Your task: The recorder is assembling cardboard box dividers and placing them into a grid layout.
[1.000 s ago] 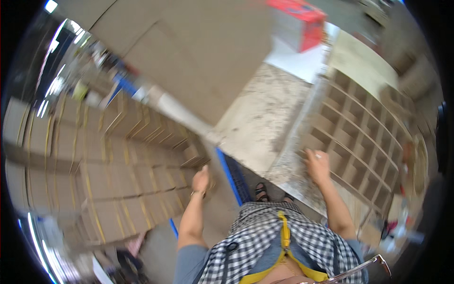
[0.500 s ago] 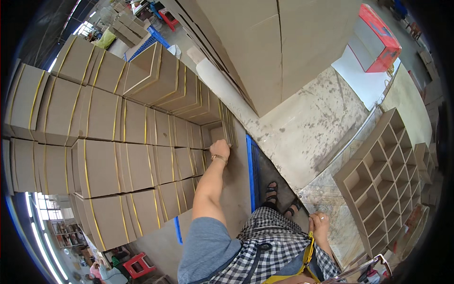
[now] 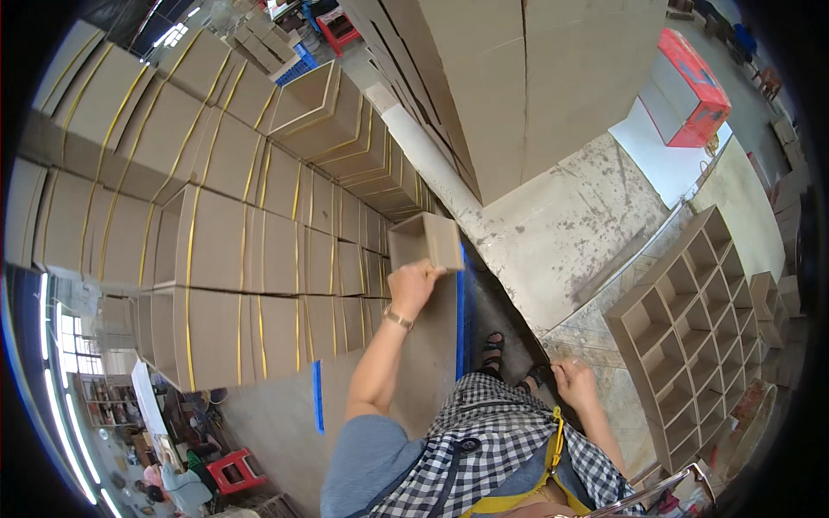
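With my left hand [image 3: 414, 283] I grip the near edge of an open brown cardboard box [image 3: 443, 240], its hollow side facing me. The box sits tilted at the right end of the stacked cardboard boxes [image 3: 259, 194], which are bound with yellow straps. To the right, my right hand [image 3: 576, 384] hovers by the edge of the stained worktable [image 3: 553, 250]. Its fingers are curled, and anything inside them is hidden.
Large cardboard sheets [image 3: 553, 95] stand at the back of the worktable. A divided cardboard grid [image 3: 682, 337] leans at the right, below a red-edged box [image 3: 695, 91]. A blue-edged platform [image 3: 461, 319] lies beneath the stacks. My sandalled feet are beside it.
My left hand has drawn the box up and rightward, out from the end of the stack. My right hand has shifted slightly left and up. The whole view has turned a little.
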